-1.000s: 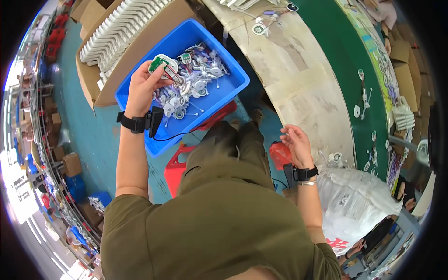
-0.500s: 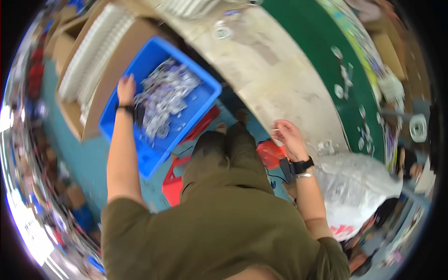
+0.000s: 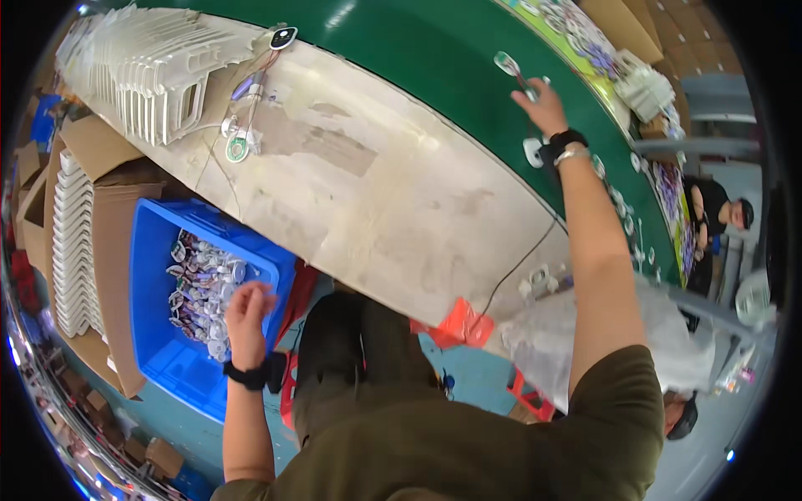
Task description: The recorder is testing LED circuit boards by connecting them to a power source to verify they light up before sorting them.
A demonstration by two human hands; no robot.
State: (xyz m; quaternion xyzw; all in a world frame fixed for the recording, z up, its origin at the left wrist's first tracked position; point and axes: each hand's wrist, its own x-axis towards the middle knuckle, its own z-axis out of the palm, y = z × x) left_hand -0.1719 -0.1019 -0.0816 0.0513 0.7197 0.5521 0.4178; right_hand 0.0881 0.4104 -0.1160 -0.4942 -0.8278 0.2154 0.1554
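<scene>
- The right hand [image 3: 545, 108] reaches over the green belt [image 3: 455, 75]; its fingers are at the wired assembly [image 3: 506, 63], but I cannot tell if they grip it.
- This assembly lies on the belt, with its round end beyond the fingertips.
- A white part [image 3: 533, 152] lies just beside the right wrist, and the right forearm partly hides the row of parts [image 3: 622, 204] behind it.
- The left hand [image 3: 245, 317] is over the near side of the blue bin [image 3: 152, 292], fingers loosely curled, with nothing seen in them.
- The bin contains a heap of small parts [image 3: 205, 288]; a carton [image 3: 117, 242] with white frames [image 3: 73, 250] stands beside it.
- Between bin and belt is the counter [image 3: 376, 192], carrying stacked frames [image 3: 159, 92] and another wired piece [image 3: 237, 149].
- A black cable crosses the counter toward a red bag [image 3: 468, 324].
</scene>
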